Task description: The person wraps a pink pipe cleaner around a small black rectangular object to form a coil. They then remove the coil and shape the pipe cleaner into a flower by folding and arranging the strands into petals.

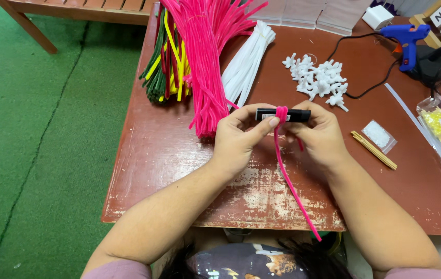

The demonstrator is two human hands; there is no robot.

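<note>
A person seated at a worn red-brown table [169, 155] holds a short black tube [282, 114] level between both hands, above the middle of the tabletop. The left hand [238, 139] pinches the tube's left end, thumb pressed along a pink pipe cleaner [285, 170] that is wound around the tube's middle. The right hand [321, 135] is closed on the tube's right end, fingers curled beneath. The pipe cleaner's loose tail hangs toward the near edge of the table, past the person's lap. At far left lies a thick bundle of pink pipe cleaners [202, 62], with green, yellow and red ones [166, 62] just beside it on the left and white ones [246, 62] on its right. A heap of small white fuzzy shapes [317, 80] sits beyond the hands. A blue glue gun [407, 39] stands at far right, with wooden sticks [374, 150] lying nearer.
</note>
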